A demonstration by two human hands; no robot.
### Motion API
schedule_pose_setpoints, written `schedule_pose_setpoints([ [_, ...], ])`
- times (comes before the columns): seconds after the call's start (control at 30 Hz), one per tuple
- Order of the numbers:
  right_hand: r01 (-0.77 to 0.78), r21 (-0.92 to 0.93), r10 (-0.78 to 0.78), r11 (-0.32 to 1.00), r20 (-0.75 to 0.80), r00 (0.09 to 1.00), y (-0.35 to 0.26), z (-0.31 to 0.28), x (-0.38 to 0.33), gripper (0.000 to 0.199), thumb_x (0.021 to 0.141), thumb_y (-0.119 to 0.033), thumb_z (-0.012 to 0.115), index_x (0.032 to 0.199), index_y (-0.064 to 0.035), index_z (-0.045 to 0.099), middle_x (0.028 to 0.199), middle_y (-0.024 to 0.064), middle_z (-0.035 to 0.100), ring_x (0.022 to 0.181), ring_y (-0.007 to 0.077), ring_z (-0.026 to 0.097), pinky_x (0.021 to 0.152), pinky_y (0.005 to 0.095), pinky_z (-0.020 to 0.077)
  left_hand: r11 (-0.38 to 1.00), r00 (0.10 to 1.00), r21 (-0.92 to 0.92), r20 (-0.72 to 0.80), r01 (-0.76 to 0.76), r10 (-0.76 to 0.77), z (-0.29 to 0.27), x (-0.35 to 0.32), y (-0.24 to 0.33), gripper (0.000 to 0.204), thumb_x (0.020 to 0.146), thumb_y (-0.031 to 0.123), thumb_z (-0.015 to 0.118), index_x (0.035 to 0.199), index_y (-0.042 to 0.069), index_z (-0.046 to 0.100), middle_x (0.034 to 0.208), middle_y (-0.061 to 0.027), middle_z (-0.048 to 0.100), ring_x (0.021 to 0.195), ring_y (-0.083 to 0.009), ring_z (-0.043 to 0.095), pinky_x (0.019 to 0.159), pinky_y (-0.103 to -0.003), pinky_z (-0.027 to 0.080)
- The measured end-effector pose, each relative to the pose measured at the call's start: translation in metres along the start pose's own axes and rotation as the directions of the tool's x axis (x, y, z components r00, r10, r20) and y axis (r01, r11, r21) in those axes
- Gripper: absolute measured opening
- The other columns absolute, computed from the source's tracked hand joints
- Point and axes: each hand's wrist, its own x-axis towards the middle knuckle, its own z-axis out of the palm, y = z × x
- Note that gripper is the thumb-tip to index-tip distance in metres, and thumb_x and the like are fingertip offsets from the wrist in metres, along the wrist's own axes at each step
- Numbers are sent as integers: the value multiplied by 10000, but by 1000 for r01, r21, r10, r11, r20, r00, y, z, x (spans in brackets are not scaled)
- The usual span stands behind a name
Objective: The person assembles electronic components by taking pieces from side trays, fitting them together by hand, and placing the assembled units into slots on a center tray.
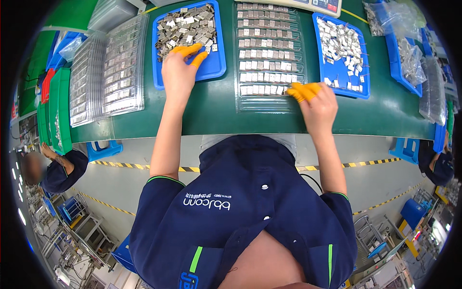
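Yellow finger covers sit on the fingers of both hands. My left hand [180, 70] reaches over the near part of a blue tray [211, 71] heaped with small silver metal connector pieces [185, 30]. Its thumb and forefinger are apart, and nothing shows between them. At the near right corner of a clear plastic blister tray [262, 104], my right hand [315, 103] has its fingers pressed together, slightly blurred. What they hold, if anything, is hidden. Rows of small white and silver connectors [262, 90] fill the blister tray. Right of it lies another blue tray [344, 72] of loose white connectors [339, 41].
Stacked clear blister trays [122, 67] stand at the left beside a green bin [61, 111]. A scale [320, 6] sits at the back. At the far right, a blue bin [402, 67] holds plastic bags. Other people [62, 168] work on both sides.
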Motion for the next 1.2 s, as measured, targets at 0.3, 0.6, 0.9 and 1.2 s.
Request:
schedule_pose_setpoints([
  [0.3,-510,-92,502,856,-94,860,88,-33,25,182,745,-123,675,908,-41,672,818,106,629,719,238,585,641,321,458,972,994,214,75,-98,84,7,6,7,253,688,200,723,869,31,674,814,-151,631,804,-291,588,732,-370,459],
  [0.6,-443,-98,453,891,194,870,97,-10,33,189,722,-88,672,889,2,662,847,129,636,748,265,618,659,335,485,918,964,-324,206,230,-169,0,5,19,225,764,44,647,983,-8,636,853,-126,662,741,-197,655,650,-265,518],
  [0.9,-11,-391,101,920,210,972,102,-15,38,146,737,-102,651,836,-1,615,855,126,585,766,274,569,683,362,475,569,899,-697,366,437,-241,-8,0,12,242,780,-13,625,1007,-91,598,919,-169,639,783,-225,650,720,-275,539],
  [1.2,-172,-178,190,969,87,978,101,-21,31,242,727,-13,629,954,8,549,924,159,567,900,328,519,816,389,410,570,952,-762,225,306,-209,0,-10,29,255,799,-4,607,1039,-87,580,950,-164,632,821,-224,643,762,-285,527],
])
